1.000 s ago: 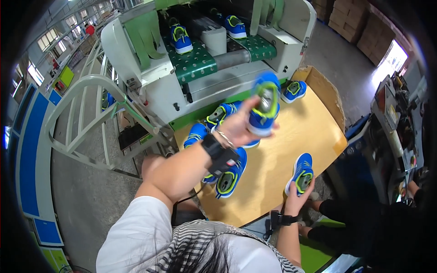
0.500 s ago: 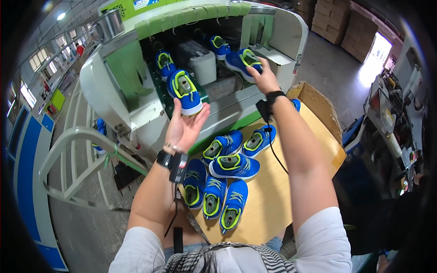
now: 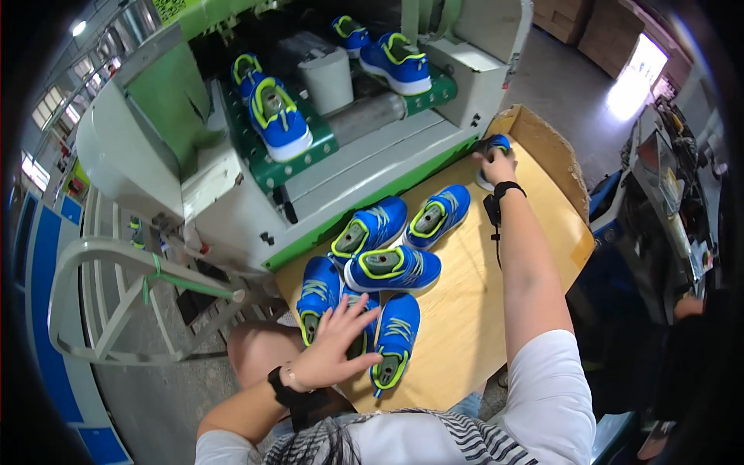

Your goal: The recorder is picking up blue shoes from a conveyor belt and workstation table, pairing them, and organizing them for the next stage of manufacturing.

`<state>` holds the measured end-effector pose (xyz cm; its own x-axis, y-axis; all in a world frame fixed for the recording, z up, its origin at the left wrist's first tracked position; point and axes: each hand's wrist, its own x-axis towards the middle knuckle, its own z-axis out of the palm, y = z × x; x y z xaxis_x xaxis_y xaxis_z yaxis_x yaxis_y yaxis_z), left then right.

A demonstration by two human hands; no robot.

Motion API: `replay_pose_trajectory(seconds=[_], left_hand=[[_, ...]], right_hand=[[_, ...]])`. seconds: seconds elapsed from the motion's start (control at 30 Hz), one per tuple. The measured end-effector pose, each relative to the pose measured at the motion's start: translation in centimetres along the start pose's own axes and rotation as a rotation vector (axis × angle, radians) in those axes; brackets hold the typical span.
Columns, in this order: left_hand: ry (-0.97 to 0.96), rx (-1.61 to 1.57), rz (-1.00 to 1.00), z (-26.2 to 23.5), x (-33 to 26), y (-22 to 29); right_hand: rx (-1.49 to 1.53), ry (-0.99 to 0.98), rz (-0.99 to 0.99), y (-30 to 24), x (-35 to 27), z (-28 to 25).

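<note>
My right hand has its fingers around a blue sneaker in the far right corner of the wooden tabletop. With fingers spread, my left hand hovers over or rests on the near group of blue sneakers with lime-green collars; contact is hard to tell. It partly covers a middle sneaker, beside a left sneaker and a right sneaker. Behind them, one sneaker lies sideways, with two others, a left one and a right one, farther back.
Beyond the table stands a machine with green studded belts. A large sneaker sits on its left belt and another sneaker on the right belt, with more sneakers deeper in. A cardboard wall edges the table; a metal frame stands left.
My left hand has left the sneaker on the left belt and come back over the table. My right hand has let go of the right-belt sneaker and moved to the one in the table's corner.
</note>
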<state>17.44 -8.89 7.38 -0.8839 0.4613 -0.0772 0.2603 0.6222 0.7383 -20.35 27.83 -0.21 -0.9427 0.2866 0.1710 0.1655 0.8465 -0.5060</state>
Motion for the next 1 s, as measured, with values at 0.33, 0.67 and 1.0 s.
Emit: replay_pose_trajectory(seconds=[0.33, 0.67, 1.0], left_hand=[[-0.002, 0.222, 0.0, 2.1, 0.2, -0.5], [0.253, 0.307, 0.134, -3.5, 9.8, -0.4], [0.249, 0.183, 0.066, -2.6, 11.8, 4.3]], right_hand=[[0.105, 0.172, -0.344, 5.0, -14.3, -5.5], [0.11, -0.099, -0.235, 3.4, -41.8, -14.2], [0.568, -0.067, 0.042, 3.6, -43.8, -12.4]])
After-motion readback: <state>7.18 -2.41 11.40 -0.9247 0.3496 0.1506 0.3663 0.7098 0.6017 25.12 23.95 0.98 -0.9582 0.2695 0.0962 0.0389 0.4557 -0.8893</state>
